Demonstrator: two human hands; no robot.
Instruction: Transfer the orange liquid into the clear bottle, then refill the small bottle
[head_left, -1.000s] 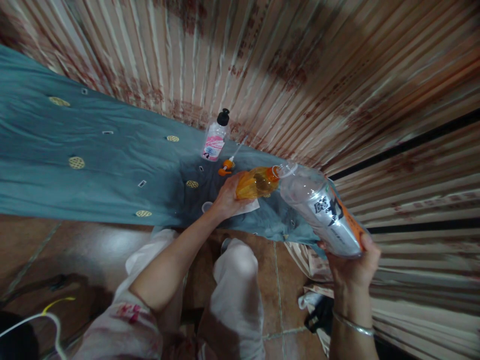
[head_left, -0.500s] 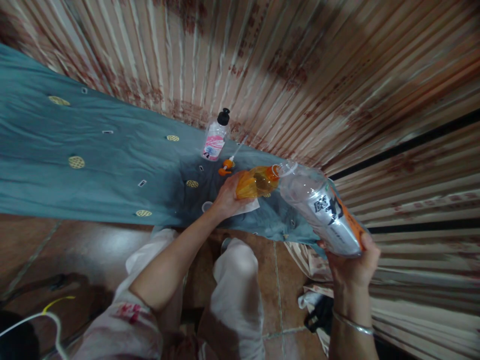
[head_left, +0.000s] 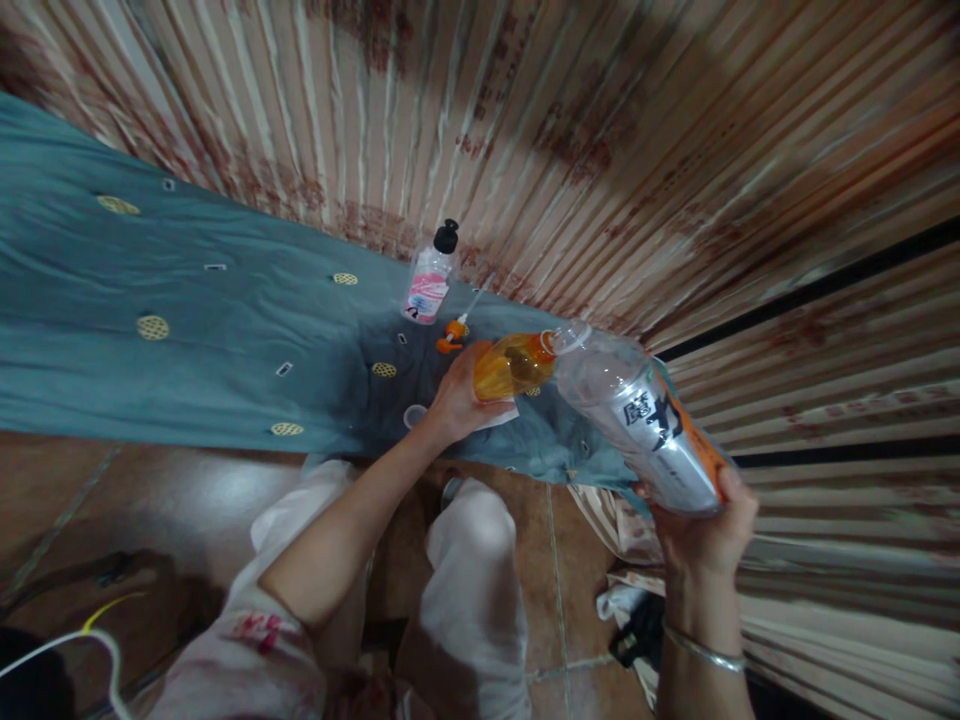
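Observation:
My left hand (head_left: 459,392) is closed round the lower part of a see-through orange bottle (head_left: 517,366), which lies tilted with its mouth to the right. The bottle's mouth meets the neck of a large clear plastic bottle (head_left: 637,410) with a silver and orange label. My right hand (head_left: 709,520) grips that large bottle near its base. Whether liquid passes between the two mouths I cannot tell. Just beyond my left hand, an orange pump head (head_left: 450,338) with a long thin tube lies on the cloth.
A clear bottle (head_left: 430,280) with a pink label and black pump top stands near the curtain (head_left: 480,150). On the teal cloth (head_left: 225,340), a small clear round cap (head_left: 415,415) lies beside my left wrist. Dark and white cloths (head_left: 637,625) lie on the tiled floor.
Almost nothing differs. The large bottle and my right hand have shifted very slightly left, with the two mouths still together.

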